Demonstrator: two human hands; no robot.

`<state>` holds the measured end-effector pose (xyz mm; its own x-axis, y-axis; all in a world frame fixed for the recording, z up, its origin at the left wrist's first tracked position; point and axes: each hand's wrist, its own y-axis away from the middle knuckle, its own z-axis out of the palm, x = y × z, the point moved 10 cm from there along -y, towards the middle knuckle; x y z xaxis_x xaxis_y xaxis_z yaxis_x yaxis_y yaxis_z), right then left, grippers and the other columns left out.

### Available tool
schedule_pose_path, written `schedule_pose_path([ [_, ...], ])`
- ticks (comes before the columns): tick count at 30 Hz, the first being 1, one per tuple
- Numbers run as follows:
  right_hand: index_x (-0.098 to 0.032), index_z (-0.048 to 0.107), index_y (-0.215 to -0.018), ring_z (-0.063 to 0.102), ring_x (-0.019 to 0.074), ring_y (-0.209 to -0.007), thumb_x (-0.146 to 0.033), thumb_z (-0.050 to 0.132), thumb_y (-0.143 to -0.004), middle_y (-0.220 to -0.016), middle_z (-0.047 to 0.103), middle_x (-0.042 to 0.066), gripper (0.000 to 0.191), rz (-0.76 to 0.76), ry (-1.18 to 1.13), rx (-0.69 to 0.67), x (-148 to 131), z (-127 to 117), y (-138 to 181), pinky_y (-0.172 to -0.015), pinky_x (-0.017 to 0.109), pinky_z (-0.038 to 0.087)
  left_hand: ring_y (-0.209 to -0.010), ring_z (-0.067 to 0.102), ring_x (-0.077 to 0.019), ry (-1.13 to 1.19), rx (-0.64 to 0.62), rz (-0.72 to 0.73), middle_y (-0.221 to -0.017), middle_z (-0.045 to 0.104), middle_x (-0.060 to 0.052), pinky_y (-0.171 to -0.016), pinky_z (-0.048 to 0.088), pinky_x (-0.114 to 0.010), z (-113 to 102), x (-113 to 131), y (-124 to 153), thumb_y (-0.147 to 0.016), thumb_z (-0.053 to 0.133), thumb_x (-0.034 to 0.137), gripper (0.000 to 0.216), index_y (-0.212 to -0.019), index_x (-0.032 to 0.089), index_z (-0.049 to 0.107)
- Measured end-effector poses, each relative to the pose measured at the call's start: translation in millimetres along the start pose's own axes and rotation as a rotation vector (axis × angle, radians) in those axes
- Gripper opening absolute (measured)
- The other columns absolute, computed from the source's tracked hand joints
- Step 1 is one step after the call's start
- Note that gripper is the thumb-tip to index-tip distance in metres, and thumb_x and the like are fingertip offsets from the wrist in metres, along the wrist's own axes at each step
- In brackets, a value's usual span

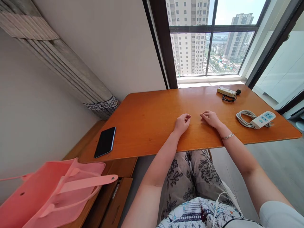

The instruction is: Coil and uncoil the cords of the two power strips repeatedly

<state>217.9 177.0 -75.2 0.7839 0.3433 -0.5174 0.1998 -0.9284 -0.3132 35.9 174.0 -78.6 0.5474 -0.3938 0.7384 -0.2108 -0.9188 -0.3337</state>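
My left hand point(182, 123) rests on the orange-brown wooden table point(147, 117) near its front edge, fingers loosely bent and holding nothing. Across a small gap lies my right hand point(211, 118), its fingers relaxed and pointing left, also with nothing in it. A thin bracelet point(228, 136) circles my right wrist. Nearest to the right hand are a white power strip point(263, 120) with a coiled grey cord and, farther back, a cream power strip point(226, 92) with a black cord and plug. A black-screened tablet or phone point(104, 142) lies far to the left.
A pink open bag point(54, 193) with straps sits on a lower wooden surface point(123, 167) at the left. Behind the table stand a dark-framed window point(211, 29) and a white wall point(114, 41). A gathered grey curtain point(71, 69) hangs at the left.
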Motion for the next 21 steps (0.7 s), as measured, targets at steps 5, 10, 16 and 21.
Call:
schedule_pose_path([
  [5,-0.021,0.077,-0.091,0.063,0.0166,-0.087,-0.033,0.058,-0.092,-0.093,0.072,0.005,0.022,-0.024,0.062,-0.052,-5.8,3.9,2.4,-0.083,0.029,0.044,-0.076,0.062,-0.0129,-0.001,-0.043,0.007,-0.092,0.071,-0.005,-0.071,0.052,-0.025,4.4,1.5,1.4,-0.087,0.055,0.018,0.017,-0.096,0.018,0.070],
  [10,-0.021,0.077,-0.092,0.062,0.0161,-0.086,-0.030,0.060,-0.090,-0.092,0.071,0.004,0.019,-0.024,0.052,-0.073,-7.1,7.5,3.5,-0.081,0.028,0.044,-0.077,0.063,-0.0134,-0.009,-0.070,0.022,-0.092,0.072,-0.004,-0.071,0.052,-0.025,6.6,3.0,2.3,-0.087,0.055,0.018,0.017,-0.096,0.018,0.070],
  [16,-0.019,0.076,-0.090,0.062,0.0160,-0.084,-0.026,0.062,-0.089,-0.089,0.071,0.005,0.016,-0.048,0.024,-0.048,-8.2,6.9,3.2,-0.079,0.027,0.045,-0.077,0.064,-0.0131,-0.015,-0.078,0.037,-0.091,0.072,-0.004,-0.070,0.052,-0.024,9.1,3.4,3.2,-0.086,0.056,0.015,0.017,-0.095,0.017,0.070],
  [21,-0.019,0.076,-0.090,0.062,0.0173,-0.083,-0.027,0.063,-0.089,-0.087,0.070,0.006,0.016,-0.068,0.026,-0.055,-7.8,8.1,2.5,-0.079,0.028,0.046,-0.077,0.064,-0.0136,0.008,-0.075,0.057,-0.090,0.073,-0.005,-0.070,0.053,-0.024,9.6,4.1,3.9,-0.085,0.057,0.012,0.017,-0.093,0.017,0.070],
])
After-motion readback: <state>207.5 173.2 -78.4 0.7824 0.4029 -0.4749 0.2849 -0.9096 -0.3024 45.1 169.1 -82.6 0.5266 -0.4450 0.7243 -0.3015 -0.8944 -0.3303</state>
